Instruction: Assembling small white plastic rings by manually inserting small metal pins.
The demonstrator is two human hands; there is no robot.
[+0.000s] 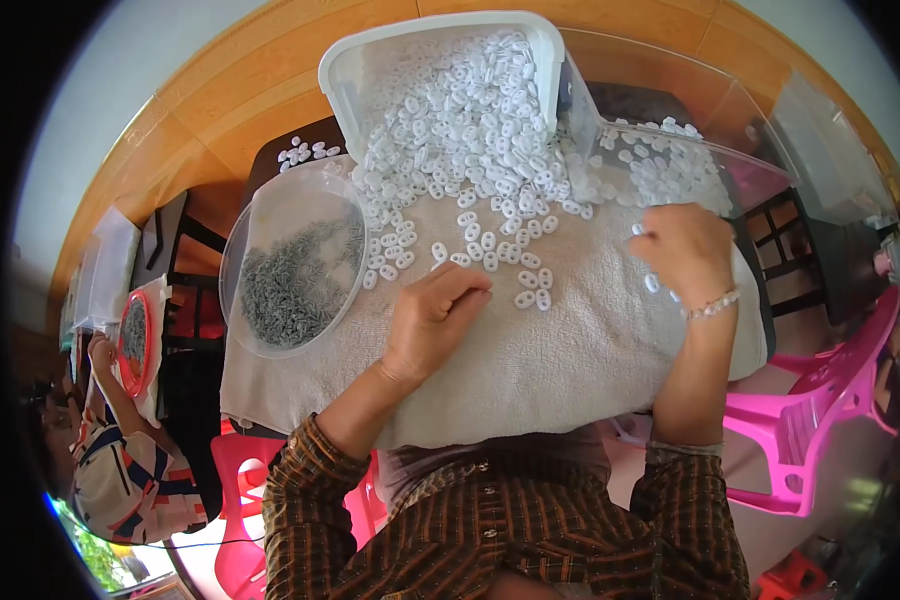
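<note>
Towel point(530, 360): pale cloth across the centre of the frame, draped over the work surface; its lower edge hangs loose above the person's lap, so a tug could likely slide everything on it.
White tub point(370, 70): upper centre, tipped toward the person, white pieces point(470, 130) spilling out of it onto the towel; a nudge might send far more down at once.
Clear tray point(670, 160): upper right, more white pieces inside, just above the right hand.
Round clear bowl point(295, 265): centre left, holding small grey pieces point(295, 275), overhanging the towel's left edge; an elbow could probably tip it.
Left hand point(435, 315): centre, fingers curled down onto the towel beside scattered white pieces; whether it pinches one, I cannot tell.
Right hand point(685, 250): right of centre, loosely clenched at the tray's edge, knuckles up; grip hidden.
Loose pieces near the towel's right edge: likeliest to roll off.
</note>
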